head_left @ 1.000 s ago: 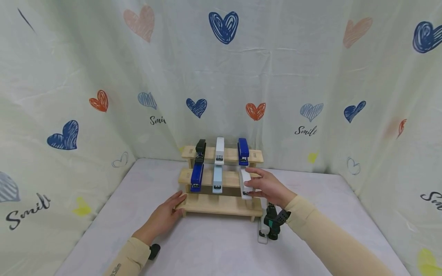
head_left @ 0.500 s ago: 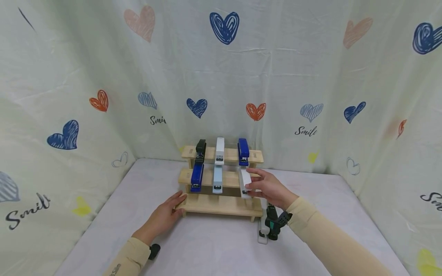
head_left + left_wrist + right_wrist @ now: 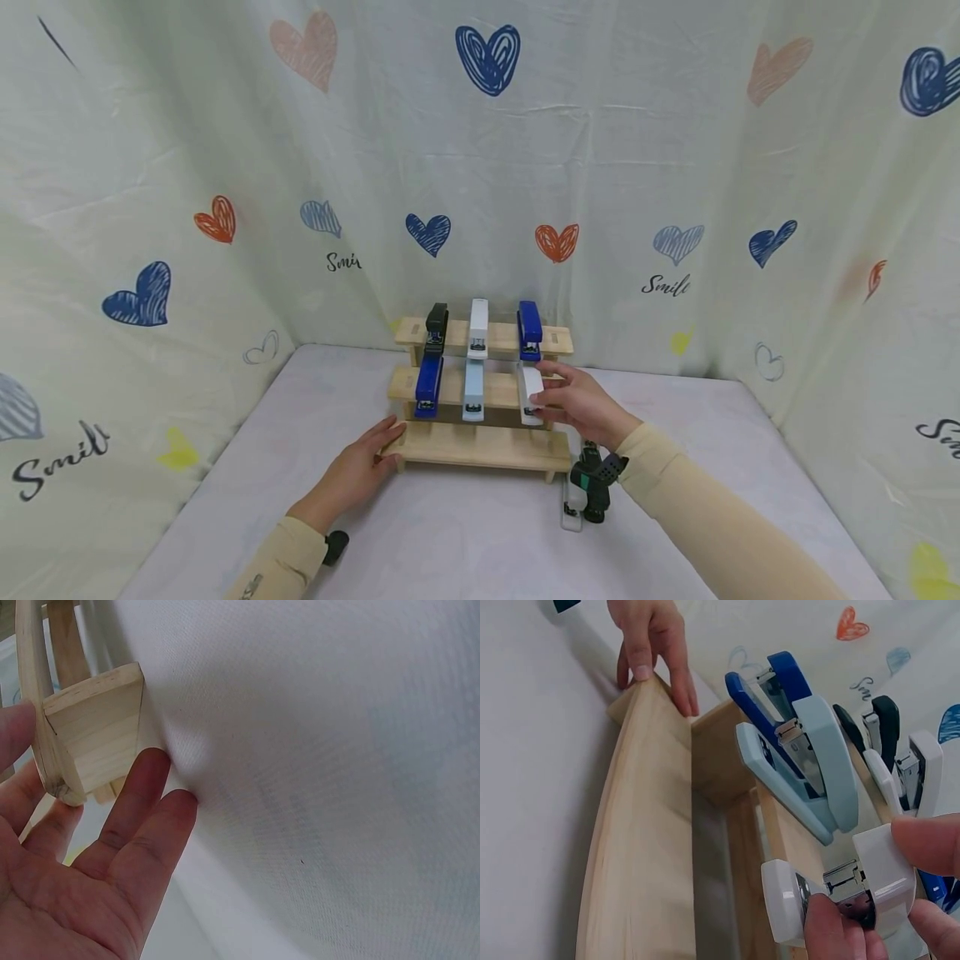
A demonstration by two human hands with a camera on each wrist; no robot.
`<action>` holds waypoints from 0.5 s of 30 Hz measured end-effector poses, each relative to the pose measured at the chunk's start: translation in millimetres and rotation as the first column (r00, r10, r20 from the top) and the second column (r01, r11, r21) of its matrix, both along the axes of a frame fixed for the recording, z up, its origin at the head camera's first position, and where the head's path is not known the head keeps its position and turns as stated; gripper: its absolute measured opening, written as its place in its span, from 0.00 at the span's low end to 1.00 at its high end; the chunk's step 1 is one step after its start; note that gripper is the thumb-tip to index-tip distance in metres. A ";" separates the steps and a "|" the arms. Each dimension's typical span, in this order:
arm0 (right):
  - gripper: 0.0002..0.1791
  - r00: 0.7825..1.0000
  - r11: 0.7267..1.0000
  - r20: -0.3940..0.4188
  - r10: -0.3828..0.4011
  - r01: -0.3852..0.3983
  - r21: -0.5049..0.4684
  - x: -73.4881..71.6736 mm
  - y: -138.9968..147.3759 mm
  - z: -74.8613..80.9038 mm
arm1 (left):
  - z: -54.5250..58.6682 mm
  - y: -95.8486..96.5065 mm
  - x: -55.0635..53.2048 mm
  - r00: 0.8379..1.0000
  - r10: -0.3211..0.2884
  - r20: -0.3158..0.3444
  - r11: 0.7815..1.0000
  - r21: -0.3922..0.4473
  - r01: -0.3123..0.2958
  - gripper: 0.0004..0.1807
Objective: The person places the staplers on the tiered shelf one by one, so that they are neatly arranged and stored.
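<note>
My right hand [image 3: 588, 408] pinches a white stapler [image 3: 529, 381] at the right end of the middle shelf of a three-step wooden rack [image 3: 480, 450]. In the right wrist view, the thumb and fingers are around this stapler [image 3: 885, 874], whose front points toward the lower step. My left hand [image 3: 363, 467] grips the left end of the bottom shelf, thumb on the board and fingers at its side [image 3: 97, 727]. Along the middle shelf also stand a blue stapler [image 3: 428, 383] and a light blue stapler [image 3: 473, 387].
The top shelf bears a black stapler [image 3: 436, 329], a white one [image 3: 477, 327] and a blue one [image 3: 529, 327]. On the table right of the rack lie a pale stapler [image 3: 572, 512] and a dark item [image 3: 597, 508], partly behind the right wrist's camera. A heart-print curtain [image 3: 622, 167] hangs behind.
The white stapler's front end has shifted slightly back onto the middle shelf, with my right hand moving along. My left hand has stayed on the rack.
</note>
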State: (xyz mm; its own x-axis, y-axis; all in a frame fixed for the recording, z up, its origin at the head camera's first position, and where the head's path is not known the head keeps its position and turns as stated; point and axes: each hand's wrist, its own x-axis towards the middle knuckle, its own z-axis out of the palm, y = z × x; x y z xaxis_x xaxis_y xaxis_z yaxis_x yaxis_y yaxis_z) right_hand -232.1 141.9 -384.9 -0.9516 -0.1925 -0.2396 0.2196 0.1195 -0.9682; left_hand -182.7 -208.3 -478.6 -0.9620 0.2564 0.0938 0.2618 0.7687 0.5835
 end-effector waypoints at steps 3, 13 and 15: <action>0.36 1.000 1.000 -0.001 -0.001 0.001 -0.003 -1.1 0.2 -0.6 | 0.0 0.2 -0.1 1.000 0.001 0.000 1.000 -0.001 -0.001 0.29; 0.38 1.000 0.999 -0.006 0.004 -0.005 -0.054 -2.2 0.6 -3.0 | 1.4 1.2 1.1 1.000 0.008 0.009 1.000 -0.004 -0.008 0.29; 0.39 1.000 0.998 -0.007 0.010 -0.010 -0.063 -1.5 0.8 -2.5 | 2.2 1.5 1.7 1.000 0.010 0.013 1.000 -0.002 -0.010 0.29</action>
